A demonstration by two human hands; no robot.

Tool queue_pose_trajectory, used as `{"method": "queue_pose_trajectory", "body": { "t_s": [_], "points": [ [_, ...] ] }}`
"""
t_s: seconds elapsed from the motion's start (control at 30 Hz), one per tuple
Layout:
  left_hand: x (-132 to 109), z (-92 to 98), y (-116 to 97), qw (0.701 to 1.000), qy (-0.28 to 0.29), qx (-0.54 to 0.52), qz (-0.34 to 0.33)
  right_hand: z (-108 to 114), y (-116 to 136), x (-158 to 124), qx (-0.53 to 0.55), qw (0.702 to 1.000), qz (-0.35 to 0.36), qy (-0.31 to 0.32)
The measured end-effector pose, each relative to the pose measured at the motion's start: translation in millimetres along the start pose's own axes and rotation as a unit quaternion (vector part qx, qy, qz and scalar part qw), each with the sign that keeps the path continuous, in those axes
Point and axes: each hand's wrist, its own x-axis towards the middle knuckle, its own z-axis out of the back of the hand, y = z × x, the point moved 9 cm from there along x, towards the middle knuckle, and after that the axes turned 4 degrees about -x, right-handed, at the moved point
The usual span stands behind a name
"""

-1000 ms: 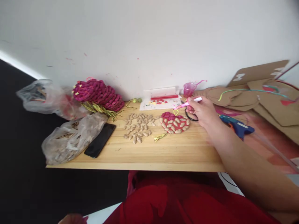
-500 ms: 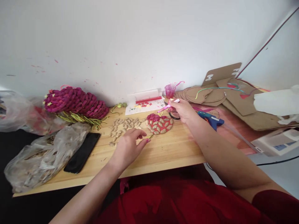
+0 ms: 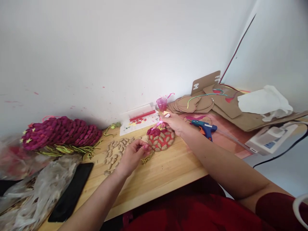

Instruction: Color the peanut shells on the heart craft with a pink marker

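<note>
A cup (image 3: 161, 104) smeared pink, its contents hard to make out, stands beyond the peanut-covered piece (image 3: 161, 140), over which the right hand (image 3: 173, 123) pinches a slim pink-and-white tool (image 3: 158, 124). The left hand (image 3: 133, 155) curls beside the piece's left edge, its grip unclear; a plastic bag (image 3: 42, 189) is cut off at left. Open tabletop (image 3: 168, 175) runs from piece to front edge.

- Red garment (image 3: 178, 215) across the bottom centre of the frame, with darker patches, whether print or shadow unclear.
- Short sleeve (image 3: 274, 208) at lower right, deep maroon, ending just above the elbow.
- Left hand (image 3: 134, 153), mid-frame: pink thumbnail (image 3: 146, 147).
- Forearms (image 3: 101, 199) bare.
</note>
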Motion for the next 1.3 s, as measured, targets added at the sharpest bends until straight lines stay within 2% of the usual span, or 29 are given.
{"method": "queue_pose_trajectory", "body": {
  "t_s": [0.07, 0.13, 0.17, 0.23, 0.27, 0.33, 0.43, 0.5, 0.53, 0.6, 0.67, 0.73, 0.83, 0.97, 1.1, 1.3],
  "points": [
    [-1, -0.9, 9, 0.995, -0.014, -0.092, 0.028, 1, 0, 0, 0.000, 1.000, -0.006, -0.001],
    [-5, -0.4, 12, 0.994, -0.027, -0.102, 0.029, 2, 0, 0, 0.002, 1.000, -0.011, -0.006],
    [-7, 0.4, 11, 0.997, -0.031, -0.065, 0.018, 2, 0, 0, 0.003, 1.000, -0.013, -0.009],
    [-14, 1.3, 3, 0.995, -0.040, 0.083, -0.033, 3, 0, -1, 0.005, 1.000, -0.015, -0.011],
    [-17, -0.4, -3, 0.981, -0.043, 0.175, -0.066, 2, 1, -1, 0.006, 1.000, -0.017, -0.010],
    [-25, -7.5, -13, 0.935, -0.053, 0.324, -0.133, 2, 1, -2, 0.005, 1.000, -0.024, -0.003],
    [-29, -21.1, -17, 0.892, -0.043, 0.418, -0.166, 1, 1, -4, 0.002, 0.999, -0.038, 0.005],
    [-26, -26.1, -19, 0.887, -0.037, 0.428, -0.172, 2, 2, -5, 0.004, 0.999, -0.044, 0.006],
    [-24, -26.0, -20, 0.892, -0.037, 0.418, -0.168, 2, 2, -6, 0.006, 0.999, -0.046, 0.006],
    [-18, -20.8, -16, 0.926, -0.036, 0.351, -0.133, 2, 3, -6, 0.010, 0.999, -0.052, 0.006],
    [-11, -14.4, -4, 0.975, -0.025, 0.213, -0.066, 2, 2, -6, 0.016, 0.998, -0.057, 0.009],
    [-7, -12.2, 8, 0.999, -0.017, 0.033, -0.013, 2, 0, -5, 0.025, 0.998, -0.062, 0.014],
    [-5, -15.7, 20, 0.986, -0.023, -0.162, 0.039, 2, -4, -1, 0.037, 0.997, -0.065, 0.020],
    [-8, -19.6, 25, 0.950, -0.089, -0.284, 0.091, 2, -8, 1, 0.050, 0.996, -0.065, 0.023],
    [-9, -27.4, 26, 0.936, -0.110, -0.310, 0.123, 2, -5, -1, 0.055, 0.996, -0.065, 0.022],
    [-7, -47.7, 28, 0.945, -0.036, -0.266, 0.186, 2, -2, -4, 0.056, 0.996, -0.069, 0.021]
  ]
}}
